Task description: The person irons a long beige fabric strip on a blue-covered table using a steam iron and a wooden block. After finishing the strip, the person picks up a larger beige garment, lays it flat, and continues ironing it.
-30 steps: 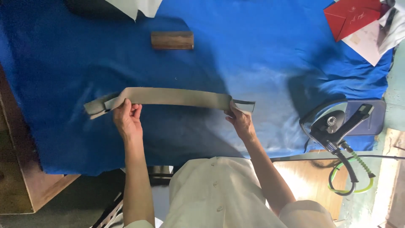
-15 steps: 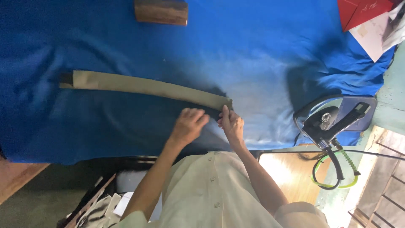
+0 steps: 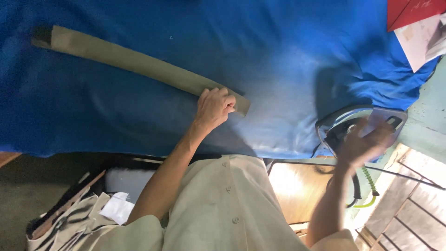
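Long khaki fabric strip lay diagonally on blue cloth, far end upper left. Left hand pressed flat on strip's near end, fingers curled over edge. Right hand blurred, at iron handle; grip can't tell. Red folder & papers top right.

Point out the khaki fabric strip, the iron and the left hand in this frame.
khaki fabric strip (image 3: 134, 61), head view, middle of the strip's length.
iron (image 3: 341, 128), head view, dark body under the handle.
left hand (image 3: 213, 108), head view, back of the hand pressing the strip's near end.
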